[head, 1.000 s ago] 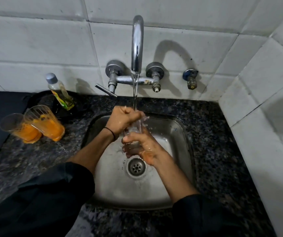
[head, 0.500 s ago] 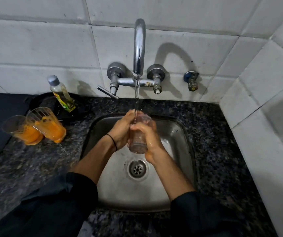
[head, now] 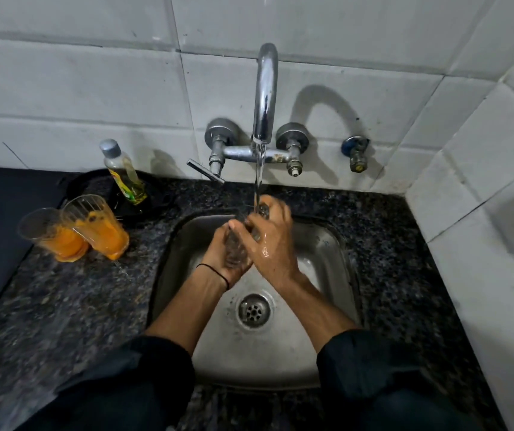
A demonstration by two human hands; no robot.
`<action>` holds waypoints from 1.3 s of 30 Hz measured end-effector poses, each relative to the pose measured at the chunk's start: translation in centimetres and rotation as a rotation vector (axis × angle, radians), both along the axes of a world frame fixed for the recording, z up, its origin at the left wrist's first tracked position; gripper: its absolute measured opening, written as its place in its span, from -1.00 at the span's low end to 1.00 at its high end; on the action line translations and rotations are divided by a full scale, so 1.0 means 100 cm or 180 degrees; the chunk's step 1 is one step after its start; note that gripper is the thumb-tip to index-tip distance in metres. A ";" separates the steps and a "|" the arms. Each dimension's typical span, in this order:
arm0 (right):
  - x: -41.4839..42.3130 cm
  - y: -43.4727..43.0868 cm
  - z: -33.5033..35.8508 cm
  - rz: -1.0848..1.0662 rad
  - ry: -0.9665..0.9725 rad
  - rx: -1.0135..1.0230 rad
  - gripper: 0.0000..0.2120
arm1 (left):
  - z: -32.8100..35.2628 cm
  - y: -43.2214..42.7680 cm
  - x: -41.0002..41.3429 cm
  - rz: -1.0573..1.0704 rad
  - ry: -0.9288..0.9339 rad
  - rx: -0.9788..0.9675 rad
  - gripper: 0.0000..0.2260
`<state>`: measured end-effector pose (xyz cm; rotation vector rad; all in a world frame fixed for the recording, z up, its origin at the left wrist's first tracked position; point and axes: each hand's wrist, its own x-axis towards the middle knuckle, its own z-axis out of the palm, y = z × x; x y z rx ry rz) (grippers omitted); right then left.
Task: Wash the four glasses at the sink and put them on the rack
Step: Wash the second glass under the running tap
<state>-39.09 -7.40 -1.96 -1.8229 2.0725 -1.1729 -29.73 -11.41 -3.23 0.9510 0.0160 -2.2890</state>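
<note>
Glass (head: 234,247) is gripped low by the left hand (head: 218,258), right hand (head: 272,244) wrapped over its top.

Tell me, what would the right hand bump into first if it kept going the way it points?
The right hand already grips the glass, with the left hand beyond it. Past them, probably the sink's back wall below the tap lever, though depth is hard to judge.

The sink (head: 327,244) was dull-sheened stainless steel, the tap (head: 266,88) glossy chromed metal with tarnished fittings, the counter (head: 405,275) speckled polished stone, the wall tiles (head: 78,88) smooth, scuffed white ceramic, the held glass (head: 233,248) clear and wet, and the bottle (head: 125,177) transparent plastic.
</note>
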 end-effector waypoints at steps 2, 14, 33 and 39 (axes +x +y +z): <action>-0.008 -0.003 0.004 0.0422 0.1062 -0.0213 -0.81 | -0.010 -0.010 0.004 -0.0155 -0.0090 -0.0296 -0.72; -0.010 -0.027 0.068 0.2050 0.3087 0.2734 -0.56 | -0.025 -0.028 -0.003 -0.0391 -0.1046 -0.1018 -0.74; -0.009 -0.009 0.023 0.1205 0.1317 0.2483 -0.53 | 0.005 -0.046 -0.004 -0.1186 -0.2177 -0.1106 -0.78; 0.007 0.003 0.022 -0.0130 -0.4042 0.1045 -0.82 | -0.003 -0.044 0.000 -0.0491 -0.1792 -0.1376 -0.80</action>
